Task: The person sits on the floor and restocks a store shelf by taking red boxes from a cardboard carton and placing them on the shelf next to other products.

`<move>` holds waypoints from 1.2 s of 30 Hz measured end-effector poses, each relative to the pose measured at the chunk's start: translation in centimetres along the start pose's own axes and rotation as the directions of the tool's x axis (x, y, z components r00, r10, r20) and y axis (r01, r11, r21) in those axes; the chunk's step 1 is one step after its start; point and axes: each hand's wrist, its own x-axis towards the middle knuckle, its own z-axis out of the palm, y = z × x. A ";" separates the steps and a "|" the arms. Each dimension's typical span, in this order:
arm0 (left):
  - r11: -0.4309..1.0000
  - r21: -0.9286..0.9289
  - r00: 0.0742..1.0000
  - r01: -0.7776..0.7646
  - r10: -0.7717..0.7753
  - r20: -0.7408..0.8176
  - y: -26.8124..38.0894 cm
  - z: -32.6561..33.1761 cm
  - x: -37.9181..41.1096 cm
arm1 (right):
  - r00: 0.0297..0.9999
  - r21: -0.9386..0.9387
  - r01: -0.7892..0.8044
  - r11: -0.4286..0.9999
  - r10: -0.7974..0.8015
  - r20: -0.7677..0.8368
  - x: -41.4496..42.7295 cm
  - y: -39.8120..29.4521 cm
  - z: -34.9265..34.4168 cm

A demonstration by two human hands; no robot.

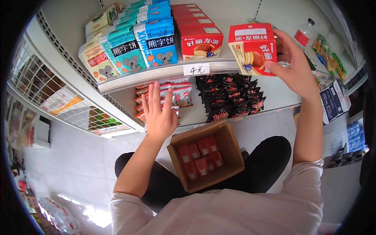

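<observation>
My right hand (293,63) grips a red carton of chocolate pies (252,50) by its right side, tilted, in front of the upper shelf (229,66). To its left on that shelf stands a row of matching red cartons (199,41), one behind another. My left hand (160,113), fingers spread and holding nothing, is in front of orange and white snack packets (183,95) on the lower shelf; I cannot tell whether it touches them. Between my knees is an uncovered cardboard box (232,173) with several red cartons (201,151) inside.
Rows of teal and blue biscuit bags (157,41) stand left of the red cartons. Black snack packets (230,97) fill part of the lower shelf. A bottle (304,33) and bread bags (329,55) are at right. A white wire rack (58,88) borders the left.
</observation>
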 end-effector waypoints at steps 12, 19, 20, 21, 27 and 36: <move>0.946 0.169 0.960 -0.275 0.279 0.001 2.4 0.9 6.2 | 0.983 -0.612 0.158 0.775 -0.184 0.021 13.9 11.7 5.0; 0.967 0.138 0.975 -0.216 0.206 0.084 1.7 2.3 8.0 | 0.981 -0.426 0.137 0.894 -0.062 0.185 23.0 15.5 7.9; 0.961 0.154 0.972 -0.229 0.218 0.084 1.3 2.7 7.7 | 0.983 -0.426 0.118 0.897 -0.045 0.178 23.8 15.7 8.5; 0.955 0.172 0.969 -0.242 0.230 0.086 0.9 3.0 7.5 | 0.985 -0.424 0.099 0.900 -0.027 0.172 24.5 16.1 9.2; 0.949 0.207 0.971 -0.238 0.233 0.047 0.5 3.5 7.5 | 0.998 -0.338 0.063 0.939 -0.067 -0.002 26.9 17.8 13.7; 0.954 0.226 0.980 -0.198 0.201 0.012 2.1 1.8 8.4 | 0.955 -0.435 0.161 0.886 -0.252 -0.158 26.7 20.3 16.1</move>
